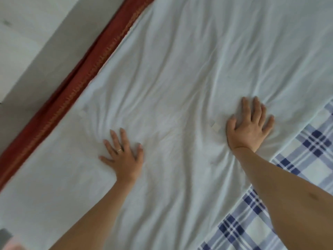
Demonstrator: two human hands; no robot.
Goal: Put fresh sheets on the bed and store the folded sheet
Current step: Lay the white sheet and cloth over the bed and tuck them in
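1. Pressing flat on the wrinkled pale white cotton sheet (180, 69) with the left hand (122, 156), open and splayed, near the left edge of the bed (45, 134); likewise with the right hand (250, 123), open and spread palm down towards the bed's right side, well apart from the left; gripping nothing with either
2. Covering most of the bed top with that sheet, from the dark red stitched mattress border (86, 76) on the left across to the blue-and-white checked fabric (306, 159) on the right, and overlapping the latter
3. Likely to drag the whole loose sheet sideways instead of smoothing it, if pushing hard with both palms; would bare more of the red border or of the checked fabric
4. Could merely shove the creases fanning out from each palm into new ridges, with no tucked or anchored edge in sight
5. May fold under the small white label tab (215, 126), just beside the right thumb, while sweeping past
6. Cannot tell whether fitted or flat, with every corner and both ends of the bed cut off by the frame
7. Cannot make out whether the checked fabric is an old sheet or a mattress cover; no folded sheet and no storing place anywhere in view
8. Hard to read the grey blurred shape (5, 235) at the lower left corner, and the pale surface (27, 60) beyond the red border, wall or floor
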